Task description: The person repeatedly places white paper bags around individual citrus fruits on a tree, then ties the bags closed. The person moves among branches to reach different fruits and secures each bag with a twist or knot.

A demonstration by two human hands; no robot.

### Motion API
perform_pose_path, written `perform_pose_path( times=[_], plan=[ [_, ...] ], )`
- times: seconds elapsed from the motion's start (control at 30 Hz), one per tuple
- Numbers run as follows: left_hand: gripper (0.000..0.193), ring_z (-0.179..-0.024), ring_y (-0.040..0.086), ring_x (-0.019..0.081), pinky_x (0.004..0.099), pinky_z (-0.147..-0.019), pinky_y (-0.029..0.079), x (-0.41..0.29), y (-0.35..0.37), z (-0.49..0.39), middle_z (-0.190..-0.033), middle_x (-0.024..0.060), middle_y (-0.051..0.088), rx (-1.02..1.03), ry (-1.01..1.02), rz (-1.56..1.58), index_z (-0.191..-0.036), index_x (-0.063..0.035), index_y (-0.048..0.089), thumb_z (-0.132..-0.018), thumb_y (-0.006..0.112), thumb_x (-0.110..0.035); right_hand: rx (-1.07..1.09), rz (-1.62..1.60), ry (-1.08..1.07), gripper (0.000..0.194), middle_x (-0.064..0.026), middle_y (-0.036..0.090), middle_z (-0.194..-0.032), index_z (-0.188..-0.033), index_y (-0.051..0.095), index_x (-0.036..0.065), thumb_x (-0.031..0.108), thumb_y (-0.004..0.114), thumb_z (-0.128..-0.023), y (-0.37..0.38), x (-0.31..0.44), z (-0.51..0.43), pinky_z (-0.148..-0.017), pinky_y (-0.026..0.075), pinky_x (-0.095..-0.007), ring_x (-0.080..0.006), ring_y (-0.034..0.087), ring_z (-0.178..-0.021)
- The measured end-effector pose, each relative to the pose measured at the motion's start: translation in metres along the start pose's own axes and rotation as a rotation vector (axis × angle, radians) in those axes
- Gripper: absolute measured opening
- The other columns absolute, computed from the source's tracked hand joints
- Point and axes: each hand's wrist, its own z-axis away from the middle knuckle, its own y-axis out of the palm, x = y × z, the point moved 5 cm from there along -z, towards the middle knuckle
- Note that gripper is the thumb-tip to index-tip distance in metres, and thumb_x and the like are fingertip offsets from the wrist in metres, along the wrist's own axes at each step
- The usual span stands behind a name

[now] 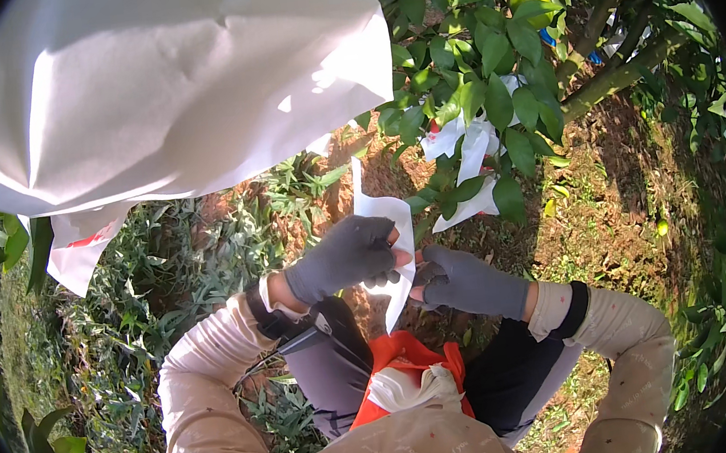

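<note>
In front of my body, my left hand point(353, 254), in a grey fingerless glove, pinches a white paper bag point(395, 213) between thumb and fingers. My right hand point(467, 282), gloved alike, is at the bag's right edge with bent fingers; whether it grips the paper is hard to tell. The bag stands roughly upright, its lower corner hanging between my hands. Below, a red pouch point(394, 350) at my waist holds a stack of folded white paper bags point(408, 389).
A large white paper sheet point(186, 92) fills the upper left, close to the camera. Leafy branches point(499, 63) with white paper bags point(478, 146) hang at the upper right, near a yellow-green fruit point(532, 6). Thick tree limbs point(627, 72) reach in from the right. Weeds point(187, 273) cover the ground at left.
</note>
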Motion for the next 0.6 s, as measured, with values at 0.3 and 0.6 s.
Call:
perform_pose_path(
  times=[0.3,0.6],
  plan=[
    [0.018,-0.057,0.055,0.0065,0.0224,-0.053,0.043,0.025,0.006,0.001,-0.063,0.0,0.061,0.197,-0.018,-0.11,-0.084,-0.0003,0.072,-0.085,0.069,-0.018,-0.007,-0.606,0.062,0.045,-0.0124,0.059,-0.115,-0.13,0.042,-0.007,0.016,0.058,-0.096,-0.003,-0.001,-0.015,-0.09,0.053,-0.033,-0.0189,0.063,-0.103],
    [0.027,-0.061,0.048,0.0077,0.0238,-0.056,0.038,0.036,0.051,-0.014,-0.066,-0.0028,0.053,0.234,-0.12,-0.046,-0.083,0.0,0.068,-0.076,0.081,-0.023,-0.02,-0.443,0.158,0.035,-0.0103,0.062,-0.106,-0.113,0.054,-0.009,0.019,0.061,-0.093,-0.008,-0.003,0.011,-0.081,0.055,-0.026,-0.0134,0.064,-0.093]
  ],
)
